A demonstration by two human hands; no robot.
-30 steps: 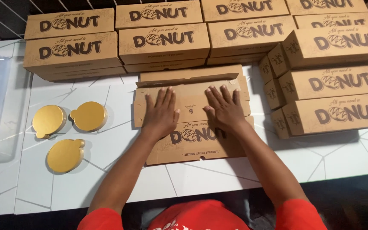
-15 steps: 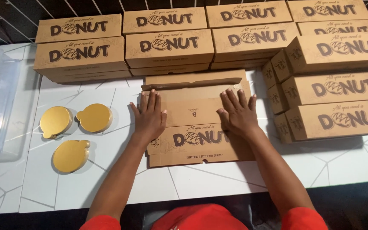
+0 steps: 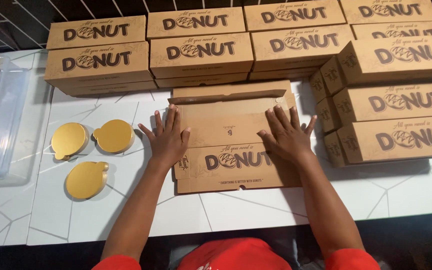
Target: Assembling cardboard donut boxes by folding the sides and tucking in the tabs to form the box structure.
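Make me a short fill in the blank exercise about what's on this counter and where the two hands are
1. Both hands, left hand and right hand, press flat on an unfolded brown cardboard ____.
2. Beside the left hand lie ____ round gold cake boards.
3. The person's sleeves are ____.
4. The clear plastic tray stands at the counter's ____ end.

Missing words: box; three; red; left

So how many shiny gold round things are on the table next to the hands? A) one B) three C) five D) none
B: three gold round boards lie on the white table, to the left of the left hand, which presses on the flat brown box together with the right hand.
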